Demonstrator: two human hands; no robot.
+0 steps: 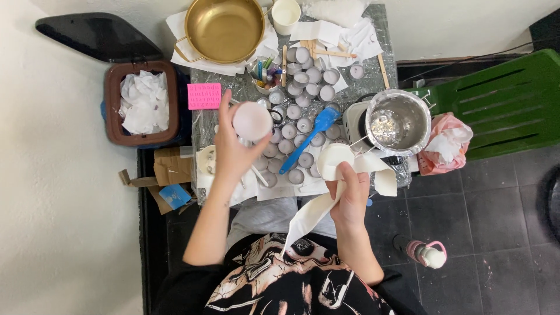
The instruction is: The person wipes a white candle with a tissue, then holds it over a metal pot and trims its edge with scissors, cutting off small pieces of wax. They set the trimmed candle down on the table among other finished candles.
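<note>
Colours I saw from my end: the big pot [224,29] up top was shiny gold, the smaller pot [399,121] on the burner silver. The spatula [309,139] was bright blue, the sticky note [204,96] hot pink with dark writing. The tealight cups [303,76] were silvery with white centres. The bin [143,105] was brown, stuffed with white paper, and the chair [507,102] was green. The shirt [280,280] was black with a pinkish print.

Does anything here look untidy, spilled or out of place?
Mostly clutter: crumpled white paper lies around the gold pot, and torn cardboard hangs off the table's left edge. A pink-capped bottle lies on the floor. No spill shows.
</note>
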